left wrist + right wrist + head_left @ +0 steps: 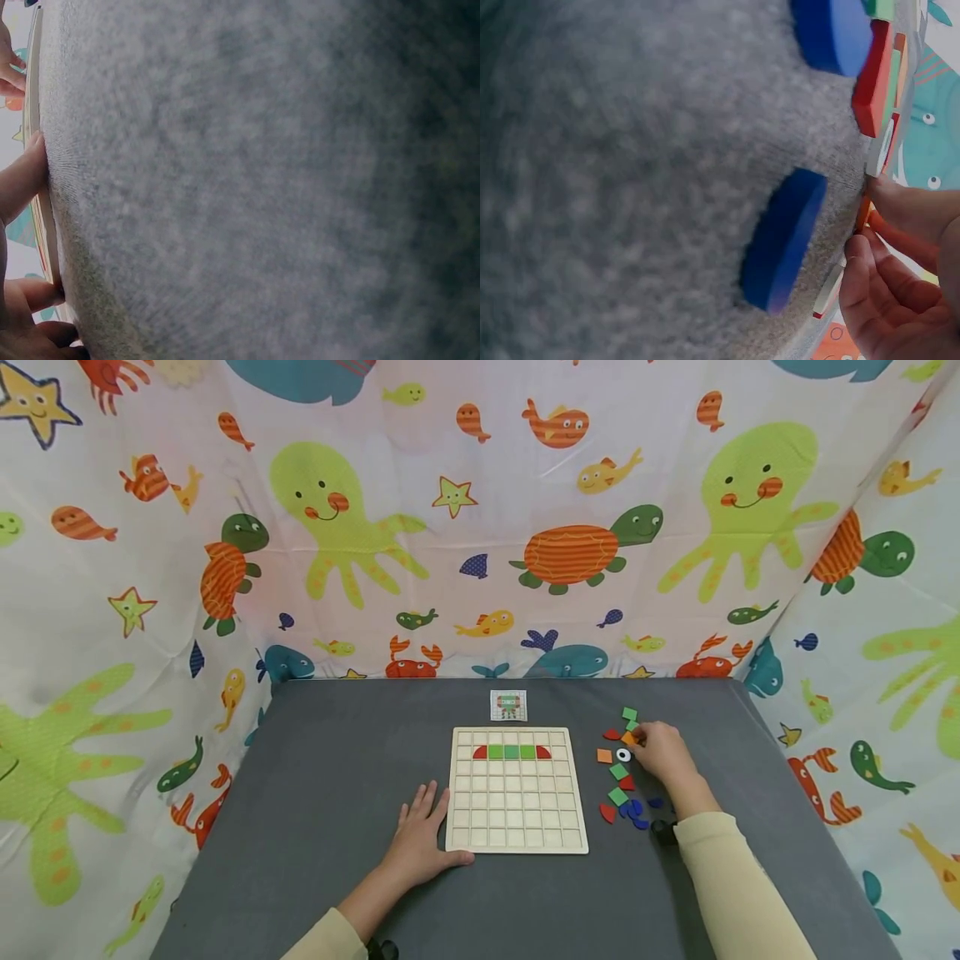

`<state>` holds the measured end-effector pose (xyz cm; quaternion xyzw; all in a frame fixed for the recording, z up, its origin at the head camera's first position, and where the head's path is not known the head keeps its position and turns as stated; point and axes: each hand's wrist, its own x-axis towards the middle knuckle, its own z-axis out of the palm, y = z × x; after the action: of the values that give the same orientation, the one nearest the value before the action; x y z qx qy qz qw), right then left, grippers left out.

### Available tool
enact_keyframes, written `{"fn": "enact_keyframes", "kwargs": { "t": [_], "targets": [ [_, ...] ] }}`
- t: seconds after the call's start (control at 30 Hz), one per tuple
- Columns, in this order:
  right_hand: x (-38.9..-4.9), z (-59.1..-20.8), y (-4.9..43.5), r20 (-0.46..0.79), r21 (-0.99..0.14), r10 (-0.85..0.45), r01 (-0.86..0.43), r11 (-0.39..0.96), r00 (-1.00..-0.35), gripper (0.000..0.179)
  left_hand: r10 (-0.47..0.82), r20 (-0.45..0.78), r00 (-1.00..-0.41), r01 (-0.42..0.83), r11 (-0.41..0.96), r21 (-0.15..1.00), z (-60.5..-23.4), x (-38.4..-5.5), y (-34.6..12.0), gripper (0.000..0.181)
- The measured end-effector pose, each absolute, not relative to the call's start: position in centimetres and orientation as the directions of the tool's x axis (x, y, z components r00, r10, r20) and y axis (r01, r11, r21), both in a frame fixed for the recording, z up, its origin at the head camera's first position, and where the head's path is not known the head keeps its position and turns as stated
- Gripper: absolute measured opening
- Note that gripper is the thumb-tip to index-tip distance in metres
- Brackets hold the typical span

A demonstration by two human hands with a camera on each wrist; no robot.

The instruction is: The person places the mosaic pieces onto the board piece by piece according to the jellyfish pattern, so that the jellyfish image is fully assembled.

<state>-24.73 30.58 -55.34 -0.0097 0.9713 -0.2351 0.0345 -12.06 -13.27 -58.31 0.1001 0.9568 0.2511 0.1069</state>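
A pale wooden grid board [517, 810] lies on the grey table. One row near its top holds three green squares [512, 752] between two red quarter-round pieces [481, 752]. My left hand [420, 845] rests at the board's lower left corner, fingers spread along the left side and thumb at the bottom edge. To the right of the board, my right hand [663, 750] pinches an orange square tile [864, 213] between thumb and fingers, low over the cloth. Just beside it lies a white ring-like piece with a dark centre [623, 755].
Loose pieces lie right of the board: green squares [618, 797], red pieces [607, 812], another orange square [604, 756] and several blue rounded pieces [637, 807]. A small picture card [508, 705] lies behind the board. A sea-animal curtain [450, 652] surrounds the table.
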Motion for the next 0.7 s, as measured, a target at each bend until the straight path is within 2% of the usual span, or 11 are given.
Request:
{"fn": "enact_keyframes", "kwargs": {
  "t": [0.37,0.7],
  "targets": [
    [-24.5,-54.9,30.2,-0.065,-0.425,-0.044,-0.012,0.905,-0.997,0.029,0.246,-0.152,-0.957,0.141,0.856,0.497,-58.0,-12.1,-13.3,0.117],
    [-23.4,-52.2,28.1,-0.019,-0.449,-0.14,-0.117,0.886,-0.99,0.028,0.251,-0.152,-0.956,0.143,0.85,0.507,-58.2,-12.1,-13.3,0.116]
  ]
}}
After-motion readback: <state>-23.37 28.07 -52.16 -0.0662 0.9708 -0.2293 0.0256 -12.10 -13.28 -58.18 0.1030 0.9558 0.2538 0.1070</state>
